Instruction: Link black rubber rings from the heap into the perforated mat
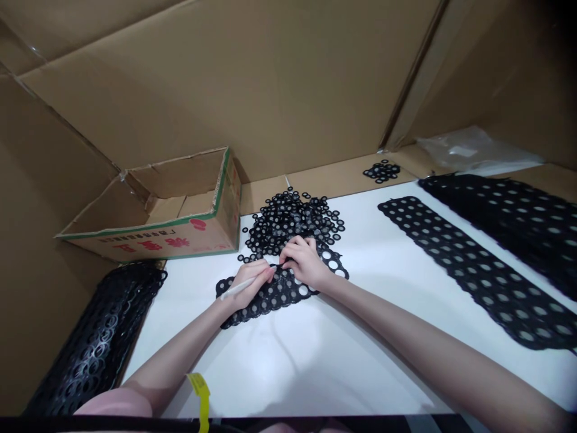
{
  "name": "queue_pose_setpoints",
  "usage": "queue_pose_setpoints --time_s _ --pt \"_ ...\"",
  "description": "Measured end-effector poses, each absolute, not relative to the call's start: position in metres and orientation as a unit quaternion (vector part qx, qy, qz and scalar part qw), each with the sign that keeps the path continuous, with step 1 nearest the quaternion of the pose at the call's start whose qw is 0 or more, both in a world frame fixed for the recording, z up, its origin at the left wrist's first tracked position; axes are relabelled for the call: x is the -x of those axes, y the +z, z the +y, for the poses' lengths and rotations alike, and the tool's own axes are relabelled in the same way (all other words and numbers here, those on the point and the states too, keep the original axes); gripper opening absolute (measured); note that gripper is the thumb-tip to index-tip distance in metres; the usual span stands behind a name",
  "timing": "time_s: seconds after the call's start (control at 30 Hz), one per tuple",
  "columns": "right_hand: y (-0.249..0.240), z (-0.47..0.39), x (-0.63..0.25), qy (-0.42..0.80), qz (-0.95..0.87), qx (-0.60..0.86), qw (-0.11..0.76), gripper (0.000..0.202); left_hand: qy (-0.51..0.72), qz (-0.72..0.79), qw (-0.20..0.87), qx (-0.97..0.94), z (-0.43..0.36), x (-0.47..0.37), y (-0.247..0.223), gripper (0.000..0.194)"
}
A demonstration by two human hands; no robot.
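A black sheet with rows of round holes (pixel 259 307) lies on the white tabletop in front of me, with grey discs filling many holes. Toward its right end several holes show bare white. My left hand (pixel 250 282) rests over the sheet, its fingers closed around a slim white pen-like stick (pixel 235 288). My right hand (pixel 304 261) bends over the sheet's far edge, thumb and fingers pinched together close to the left fingertips. What the right fingers grip, if anything, is hidden. Just beyond both hands spreads a pile of small black rings with grey centres (pixel 288 219).
An open cardboard box (pixel 180 237) stands at the back left. Stacked black perforated sheets (pixel 99 337) lie on the left. To the right are a filled sheet (pixel 469 270) and a larger stack (pixel 509 222). A clear plastic bag (pixel 478 150) and a few rings (pixel 382 171) lie farther back.
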State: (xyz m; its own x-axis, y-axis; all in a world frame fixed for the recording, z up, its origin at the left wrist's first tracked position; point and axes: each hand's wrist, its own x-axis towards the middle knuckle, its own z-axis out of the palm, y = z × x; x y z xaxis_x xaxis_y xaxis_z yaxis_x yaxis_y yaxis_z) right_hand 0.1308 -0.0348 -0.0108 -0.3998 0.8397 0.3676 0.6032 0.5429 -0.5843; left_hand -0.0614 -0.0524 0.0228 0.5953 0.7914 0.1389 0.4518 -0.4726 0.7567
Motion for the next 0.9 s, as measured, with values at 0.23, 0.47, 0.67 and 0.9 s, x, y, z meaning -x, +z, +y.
queue_pose_setpoints --time_s 0.23,0.47,0.67,0.9 --pt "-0.010 -0.036 -0.130 0.185 -0.817 0.438 0.326 0.015 0.189 0.365 0.360 -0.838 -0.048 0.060 0.028 0.042" --pt "-0.009 -0.037 -0.132 0.196 -0.816 0.436 0.324 0.013 0.156 0.365 0.370 -0.840 -0.044 0.060 0.023 0.042" --pt "0.001 -0.041 -0.139 0.223 -0.841 0.387 0.305 0.023 0.233 0.384 0.394 -0.802 -0.048 0.067 0.018 0.043" --pt "0.000 -0.040 -0.141 0.262 -0.831 0.411 0.268 0.029 0.266 0.352 0.402 -0.802 -0.053 0.072 0.020 0.044"
